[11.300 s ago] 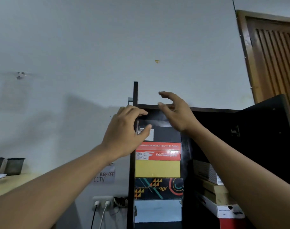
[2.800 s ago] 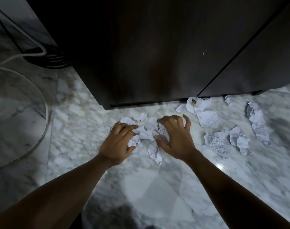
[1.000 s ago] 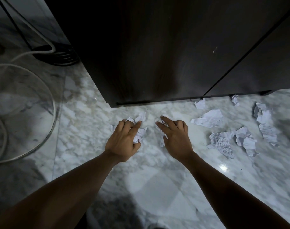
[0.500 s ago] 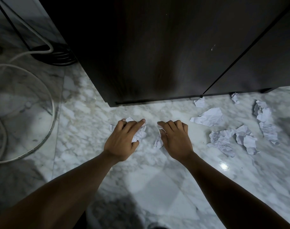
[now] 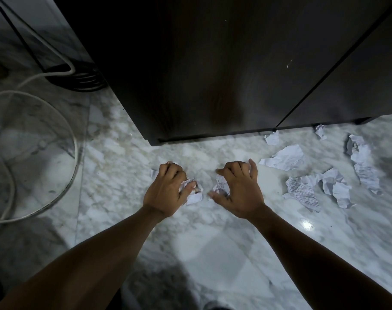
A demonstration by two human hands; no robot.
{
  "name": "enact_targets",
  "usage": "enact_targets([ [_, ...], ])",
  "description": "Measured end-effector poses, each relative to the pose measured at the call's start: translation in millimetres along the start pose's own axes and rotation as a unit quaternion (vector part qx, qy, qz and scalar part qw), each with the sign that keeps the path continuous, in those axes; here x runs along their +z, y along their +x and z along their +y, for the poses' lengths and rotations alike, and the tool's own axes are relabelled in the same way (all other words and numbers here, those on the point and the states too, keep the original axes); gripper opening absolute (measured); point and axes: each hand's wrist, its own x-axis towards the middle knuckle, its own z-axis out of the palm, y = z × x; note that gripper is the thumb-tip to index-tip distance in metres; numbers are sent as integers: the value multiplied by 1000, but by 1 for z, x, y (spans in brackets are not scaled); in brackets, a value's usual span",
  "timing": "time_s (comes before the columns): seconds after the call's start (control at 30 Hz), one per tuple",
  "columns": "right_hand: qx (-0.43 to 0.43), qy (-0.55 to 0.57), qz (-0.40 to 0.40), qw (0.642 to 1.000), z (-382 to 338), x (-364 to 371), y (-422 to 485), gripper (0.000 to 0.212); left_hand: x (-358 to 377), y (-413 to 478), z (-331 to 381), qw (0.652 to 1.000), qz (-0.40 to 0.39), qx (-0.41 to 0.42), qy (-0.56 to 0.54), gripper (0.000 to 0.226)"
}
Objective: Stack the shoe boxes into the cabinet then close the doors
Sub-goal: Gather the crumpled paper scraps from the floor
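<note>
The dark cabinet (image 5: 212, 63) fills the top of the head view, both doors shut, with a thin seam between them at the right. No shoe box shows. On the marble floor below it, my left hand (image 5: 166, 193) is closed around crumpled white paper (image 5: 193, 194). My right hand (image 5: 239, 191) curls over another crumpled paper scrap (image 5: 220, 187), fingers bent and gripping it.
Several crumpled paper scraps (image 5: 302, 191) lie loose on the floor to the right, one flatter piece (image 5: 284, 158) near the cabinet base. A white cable (image 5: 34, 121) loops at left beside a coiled black cable (image 5: 78, 79). The marble floor (image 5: 212, 253) spreads out towards me.
Both hands have drawn back slightly from the cabinet base and closed tighter on the paper. The left hand's fingers have curled into a fist around its scrap.
</note>
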Motion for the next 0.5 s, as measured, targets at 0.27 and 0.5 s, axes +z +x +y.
enact_targets([
  [0.27, -20, -18, 37, 999, 2, 7, 1, 50, 0, 0, 1, 994, 1, -1, -112, 19],
  [0.5, -15, -12, 39, 999, 3, 11, -1, 34, -2, -1, -2, 995, -13, 84, -50, 42],
])
